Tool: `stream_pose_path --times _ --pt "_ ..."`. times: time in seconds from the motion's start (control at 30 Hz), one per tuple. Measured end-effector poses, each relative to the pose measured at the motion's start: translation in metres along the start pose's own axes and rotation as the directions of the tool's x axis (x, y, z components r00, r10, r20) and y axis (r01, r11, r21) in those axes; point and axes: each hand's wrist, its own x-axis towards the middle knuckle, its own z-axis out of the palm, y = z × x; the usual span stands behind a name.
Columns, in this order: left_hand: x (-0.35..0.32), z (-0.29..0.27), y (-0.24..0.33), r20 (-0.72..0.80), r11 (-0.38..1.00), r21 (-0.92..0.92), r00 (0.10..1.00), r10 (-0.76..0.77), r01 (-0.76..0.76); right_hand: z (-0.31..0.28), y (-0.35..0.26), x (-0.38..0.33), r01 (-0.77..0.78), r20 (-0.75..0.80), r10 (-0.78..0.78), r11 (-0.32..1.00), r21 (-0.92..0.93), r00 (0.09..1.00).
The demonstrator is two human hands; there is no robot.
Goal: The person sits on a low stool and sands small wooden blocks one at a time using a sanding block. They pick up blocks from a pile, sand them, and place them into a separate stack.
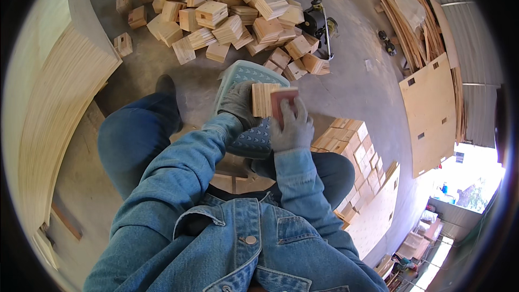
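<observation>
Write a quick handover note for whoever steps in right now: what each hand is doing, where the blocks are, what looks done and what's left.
Left hand, gloved: grips the small wooden block over the pale plastic stool.
Right hand, gloved: presses a reddish sanding pad on that block.
Loose heap of blocks lies on the floor ahead; neat stack of blocks sits at the right knee.
Which pile is finished cannot be told. The held block is mid-work.
</observation>
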Motion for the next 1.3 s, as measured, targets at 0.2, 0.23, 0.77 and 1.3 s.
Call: stream_pose_path --times 0.2,0.23,0.77,1.3 --pt "-0.005 0.003 -0.002 -0.067 0.999 -0.023 0.997 0.041 -0.043 0.006 -0.017 0.103 -0.107 0.105 0.119 0.988 -0.113 0.987" --pt "-0.005 -0.002 0.009 -0.055 0.999 -0.031 0.998 0.039 -0.040 0.007 -0.012 0.104 -0.092 0.108 0.106 0.987 -0.128 0.988" --pt "0.002 -0.017 0.017 0.027 0.996 0.091 0.999 -0.026 0.024 -0.003 0.010 -0.041 0.084 -0.011 -0.084 0.996 0.020 0.996" --pt "-0.002 -0.002 0.001 -0.049 0.999 0.025 0.998 0.033 -0.032 0.031 0.009 0.082 0.028 0.000 -0.028 0.996 0.083 1.000"
